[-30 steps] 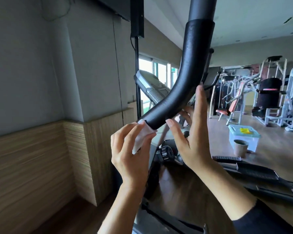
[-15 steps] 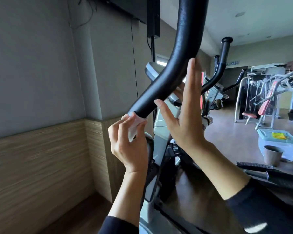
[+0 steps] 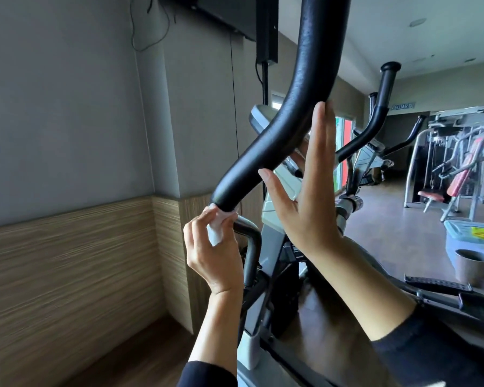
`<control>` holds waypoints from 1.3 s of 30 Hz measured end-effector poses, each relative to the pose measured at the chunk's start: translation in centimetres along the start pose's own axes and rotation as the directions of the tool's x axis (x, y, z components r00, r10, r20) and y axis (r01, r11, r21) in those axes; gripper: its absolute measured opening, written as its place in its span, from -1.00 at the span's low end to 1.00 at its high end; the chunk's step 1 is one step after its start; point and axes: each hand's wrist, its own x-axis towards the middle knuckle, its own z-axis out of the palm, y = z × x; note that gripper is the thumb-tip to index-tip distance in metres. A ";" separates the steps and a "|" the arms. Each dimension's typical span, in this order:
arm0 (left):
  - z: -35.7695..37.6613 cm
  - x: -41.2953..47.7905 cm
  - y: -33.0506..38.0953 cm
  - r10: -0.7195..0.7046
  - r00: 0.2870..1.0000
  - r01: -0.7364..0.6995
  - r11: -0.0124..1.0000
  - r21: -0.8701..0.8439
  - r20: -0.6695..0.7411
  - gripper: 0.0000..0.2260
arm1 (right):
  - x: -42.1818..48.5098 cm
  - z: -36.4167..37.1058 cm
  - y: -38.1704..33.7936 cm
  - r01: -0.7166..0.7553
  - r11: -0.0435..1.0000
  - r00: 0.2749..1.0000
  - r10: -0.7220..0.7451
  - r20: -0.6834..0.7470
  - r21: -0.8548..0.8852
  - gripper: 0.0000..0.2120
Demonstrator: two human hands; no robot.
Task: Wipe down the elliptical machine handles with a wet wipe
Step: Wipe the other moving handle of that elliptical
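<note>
My left hand point(image 3: 215, 255) pinches the wipe point(image 3: 217, 229) against the handle point(image 3: 266, 152) end just above; my right hand point(image 3: 305, 196), fingers straight, lies flat against the handle's bend.

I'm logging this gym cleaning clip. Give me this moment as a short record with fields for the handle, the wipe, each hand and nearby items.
handle: black, padded, curved, rising out of frame
wet wipe: white, at the handle's lower end
left hand: pinches the wet wipe
right hand: fingers straight, alongside the handle's bend
nearby: paper cup and lidded plastic box, at right
</note>
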 end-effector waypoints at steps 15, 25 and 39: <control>-0.9 5.9 3.0 0.194 0.859 -0.097 0.970 -0.221 0.473 -0.64 | -0.3 0.0 -0.6 -0.070 0.997 0.997 0.070 0.034 0.019 -0.24; -0.2 10.2 1.9 0.241 0.593 0.096 0.926 -0.365 0.768 -0.72 | -0.5 1.6 -1.3 -0.123 0.987 0.992 0.121 -0.033 -0.104 -0.25; 0.6 11.5 -3.1 0.400 0.420 0.326 0.771 -0.547 0.815 -0.67 | -1.8 6.3 -4.9 -0.369 0.803 0.926 0.273 -0.262 -0.468 -0.31</control>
